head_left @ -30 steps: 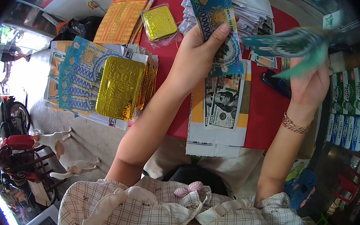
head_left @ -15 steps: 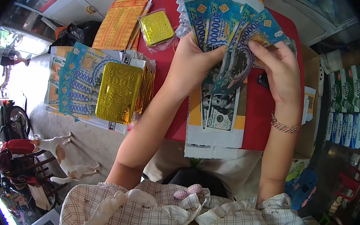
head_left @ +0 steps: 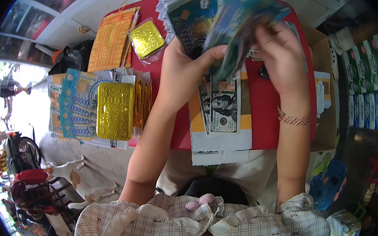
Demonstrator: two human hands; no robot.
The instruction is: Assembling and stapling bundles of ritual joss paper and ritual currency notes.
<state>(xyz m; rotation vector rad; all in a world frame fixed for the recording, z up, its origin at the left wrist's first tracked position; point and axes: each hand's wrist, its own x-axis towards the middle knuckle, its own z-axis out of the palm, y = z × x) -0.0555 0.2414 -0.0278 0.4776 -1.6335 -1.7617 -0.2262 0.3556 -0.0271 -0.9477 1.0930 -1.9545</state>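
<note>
Over the red table (head_left: 270, 134), my left hand (head_left: 182, 70) is closed around a fan of blue paper banknotes (head_left: 193, 21), its thumb across their lower ends. My right hand (head_left: 282, 58) is at the right side of this fan; its fingers look closed on the notes, though motion smears them and that part of the bunch. Below the hands, grey printed notes with a portrait (head_left: 222, 107) lie on a white and orange paper stack (head_left: 236, 140). Left of my left forearm sits an embossed gold block (head_left: 114, 111), beside a row of overlapping blue notes (head_left: 77, 103).
An orange-yellow patterned paper bundle (head_left: 110, 39) and a wrapped gold square (head_left: 146, 39) lie at the table's far left. White paper stacks (head_left: 163, 1) stand at the back. A cardboard box (head_left: 324, 136) is at the right edge. A white and brown dog (head_left: 80, 178) is on the floor left.
My right hand and the right part of the blue fan have moved quickly and blurred. The fan has spread differently, with a gap near its left notes. The whole view has shifted slightly.
</note>
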